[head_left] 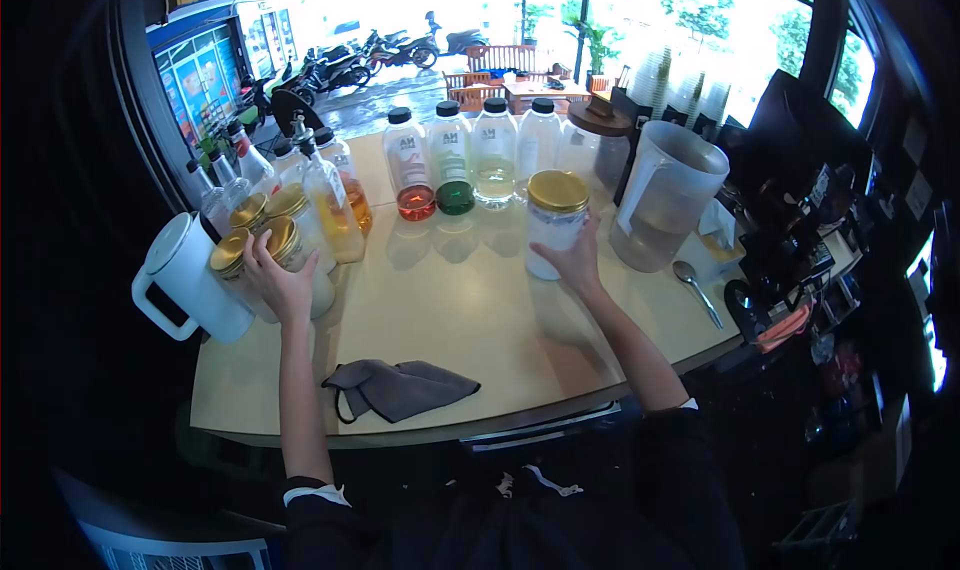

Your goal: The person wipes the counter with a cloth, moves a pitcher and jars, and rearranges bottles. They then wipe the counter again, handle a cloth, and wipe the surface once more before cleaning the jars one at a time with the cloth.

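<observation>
My right hand (574, 260) is wrapped round the side of a clear jar (548, 232) with a gold lid and white contents, upright on the counter. At the left, my left hand (283, 288) grips another gold-lidded jar (287, 242), its fingers over the lid and its thumb on the right side. More gold-lidded jars stand close against that one, including a jar (228, 254) just left of my fingers. A grey cloth (400, 388) lies crumpled on the counter between my forearms.
A white pitcher (190, 275) stands far left beside several bottles, one a yellow syrup bottle (332, 210). Black-capped bottles (455, 160) line the back of the counter (450, 300). At right are a large translucent jug (665, 200), a spoon (700, 295) and stacked cups (655, 75).
</observation>
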Demonstrator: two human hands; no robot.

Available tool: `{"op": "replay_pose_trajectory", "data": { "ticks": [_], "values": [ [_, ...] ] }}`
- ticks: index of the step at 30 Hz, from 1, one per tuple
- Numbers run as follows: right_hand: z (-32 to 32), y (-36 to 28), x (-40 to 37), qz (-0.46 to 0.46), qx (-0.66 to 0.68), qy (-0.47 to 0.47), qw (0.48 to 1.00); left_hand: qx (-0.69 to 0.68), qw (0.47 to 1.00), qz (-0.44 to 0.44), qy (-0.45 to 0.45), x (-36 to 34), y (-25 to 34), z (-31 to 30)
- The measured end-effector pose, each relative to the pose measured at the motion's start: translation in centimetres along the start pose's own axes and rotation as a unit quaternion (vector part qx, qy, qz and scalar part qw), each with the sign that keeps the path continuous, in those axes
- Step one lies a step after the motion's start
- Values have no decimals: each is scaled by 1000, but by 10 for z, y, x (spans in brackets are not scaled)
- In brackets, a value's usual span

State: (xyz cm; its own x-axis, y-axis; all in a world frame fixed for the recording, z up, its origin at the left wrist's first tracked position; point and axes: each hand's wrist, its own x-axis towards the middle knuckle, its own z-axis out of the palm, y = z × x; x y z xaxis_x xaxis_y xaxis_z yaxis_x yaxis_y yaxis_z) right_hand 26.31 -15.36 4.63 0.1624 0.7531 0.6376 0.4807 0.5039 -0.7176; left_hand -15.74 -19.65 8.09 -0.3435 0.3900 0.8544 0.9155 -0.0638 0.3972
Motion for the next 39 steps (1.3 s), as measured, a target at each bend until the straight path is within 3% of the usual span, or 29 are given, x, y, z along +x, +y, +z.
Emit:
{"op": "replay_pose_trajectory", "data": {
  "ticks": [3, 5, 9, 11, 12, 14, 15, 17, 21, 23, 27, 30, 33, 35, 36, 38, 39],
  "values": [
    [-12, 13, 3, 39, 13, 5, 999, 9, 1000, 18, -11, -4, 4, 0],
    [-11, 19, 2, -36, -121, 94, 987, 24, 999, 29, -13, -5, 4, -1],
    [-11, -4, -7, -135, -164, 118, 970, 43, 998, 36, 1, -8, 7, -3],
    [-17, -19, -7, -232, -247, 86, 937, 42, 999, 12, -17, -9, 9, -3],
    [-22, -26, -3, -230, -247, 86, 937, 43, 999, 13, -18, -10, 11, -3],
    [-29, -34, 16, -253, -425, -52, 868, -2, 999, -38, -30, -11, 13, -4],
    [-30, -31, 24, -249, -425, -52, 869, -1, 999, -35, -33, -12, 14, -4],
    [-34, -23, 42, -271, -495, -68, 823, 27, 998, -43, -27, -11, 14, -4],
    [-48, -15, 62, -256, -534, -94, 800, 17, 999, -29, -15, -11, -3, 4],
    [-54, -18, 68, -220, -560, -114, 790, -65, 991, -96, -60, -11, -1, 0],
    [-57, -18, 70, -182, -570, -147, 788, -97, 990, -80, -67, -25, -24, 15],
    [-63, -22, 62, -214, -560, -115, 792, -135, 987, -66, -50, -32, -32, 27],
    [-80, -35, 32, -259, -388, -123, 876, -51, 998, 7, 39, -44, -3, 23],
    [-91, -31, 7, -253, -327, -127, 902, -182, 980, -52, -62, -49, 21, 17],
    [-96, -24, -7, -216, -282, -149, 923, -183, 980, -51, -61, -50, 38, 15],
    [-106, -5, -27, -182, -237, -171, 939, -374, 902, -61, -206, -52, 80, 12],
    [-112, 7, -36, -152, -219, -182, 947, -411, 880, -68, -229, -54, 105, 11]
  ]
}}
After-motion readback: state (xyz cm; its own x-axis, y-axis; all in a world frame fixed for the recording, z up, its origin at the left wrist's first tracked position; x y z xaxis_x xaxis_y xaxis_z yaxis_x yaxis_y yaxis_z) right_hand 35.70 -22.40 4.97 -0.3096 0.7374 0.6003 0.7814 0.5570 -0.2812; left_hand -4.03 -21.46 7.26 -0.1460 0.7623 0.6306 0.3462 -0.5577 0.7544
